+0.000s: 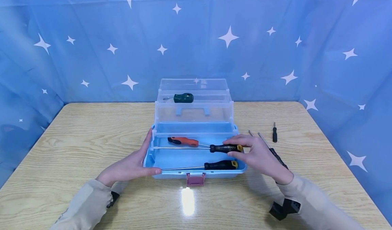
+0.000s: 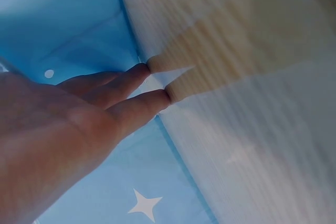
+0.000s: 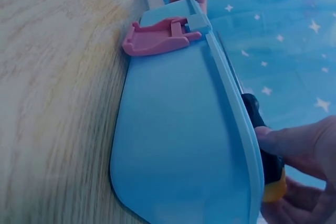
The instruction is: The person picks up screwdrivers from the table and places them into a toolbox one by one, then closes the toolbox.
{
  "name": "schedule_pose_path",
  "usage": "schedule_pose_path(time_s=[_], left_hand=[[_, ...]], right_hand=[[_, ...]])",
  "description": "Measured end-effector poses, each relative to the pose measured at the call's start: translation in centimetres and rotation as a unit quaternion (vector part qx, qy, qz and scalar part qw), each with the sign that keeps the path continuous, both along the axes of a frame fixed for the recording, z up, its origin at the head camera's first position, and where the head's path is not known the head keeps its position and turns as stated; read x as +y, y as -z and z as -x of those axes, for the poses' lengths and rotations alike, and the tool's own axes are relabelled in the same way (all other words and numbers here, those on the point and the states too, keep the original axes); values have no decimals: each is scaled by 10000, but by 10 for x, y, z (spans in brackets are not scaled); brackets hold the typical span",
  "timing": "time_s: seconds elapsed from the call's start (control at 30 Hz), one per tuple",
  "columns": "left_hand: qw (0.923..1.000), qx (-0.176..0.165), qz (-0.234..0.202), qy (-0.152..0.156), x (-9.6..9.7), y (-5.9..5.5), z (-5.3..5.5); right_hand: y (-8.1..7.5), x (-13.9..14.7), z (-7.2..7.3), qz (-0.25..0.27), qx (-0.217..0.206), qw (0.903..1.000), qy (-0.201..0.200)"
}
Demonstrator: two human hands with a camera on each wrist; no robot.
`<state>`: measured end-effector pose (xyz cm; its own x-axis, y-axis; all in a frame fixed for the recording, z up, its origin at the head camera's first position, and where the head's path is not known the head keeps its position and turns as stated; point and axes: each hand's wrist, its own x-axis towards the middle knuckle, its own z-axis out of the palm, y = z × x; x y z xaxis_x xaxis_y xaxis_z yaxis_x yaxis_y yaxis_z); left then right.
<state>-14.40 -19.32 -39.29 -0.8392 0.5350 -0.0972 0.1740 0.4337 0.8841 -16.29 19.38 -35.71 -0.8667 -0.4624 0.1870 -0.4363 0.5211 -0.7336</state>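
light blue plastic toolbox (image 1: pixel 171 176) open mid-table, pink plastic latch (image 1: pixel 196 180) hanging at its front. in the base: a screwdriver with an orange-and-black handle (image 1: pixel 185 141) toward the back, and a long screwdriver with a black-and-yellow handle (image 1: pixel 215 165) lying along the front wall. stepped translucent plastic trays (image 1: pixel 165 117) stand up behind; a stubby green-handled screwdriver (image 1: pixel 183 98) lies in an upper one.

my right hand (image 1: pixel 258 155) pinches a second long black-and-yellow screwdriver (image 1: pixel 216 148) by its handle, shaft pointing left across the base (whether it touches the bottom, i cannot tell). my left hand (image 1: pixel 130 166) is spread against the box's left end, thumb at the front rim, fingers along the side. hands well apart.

surface: pale wood-grain table (image 1: pixel 107 131), a bright glare before the latch. right of the box, a tiny black screwdriver (image 1: pixel 274 134); nearer, two more shafts, partly behind my right hand. around the table, blue cloth (image 1: pixel 196 26) with white stars.
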Motion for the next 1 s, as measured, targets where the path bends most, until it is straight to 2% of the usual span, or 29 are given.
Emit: schedule_pose_path(time_s=[0.27,0.53,0.67,0.87,1.0], left_hand=[[10000,-33,-4,8,0,-1,0],[9999,45,-105,57,0,0,0],[9999,77,-112,57,0,0,0],[9999,4,-148,25,1,1,1],[10000,24,-73,14,0,0,1]], right_hand=[[3,-9,-1,-82,-130,9999,-60],[5,-17,0,-538,308,9981,-5],[4,-17,-1,-704,347,9969,-11],[-1,-10,-1,-410,174,9990,-81],[-3,0,-1,-84,288,9995,57]])
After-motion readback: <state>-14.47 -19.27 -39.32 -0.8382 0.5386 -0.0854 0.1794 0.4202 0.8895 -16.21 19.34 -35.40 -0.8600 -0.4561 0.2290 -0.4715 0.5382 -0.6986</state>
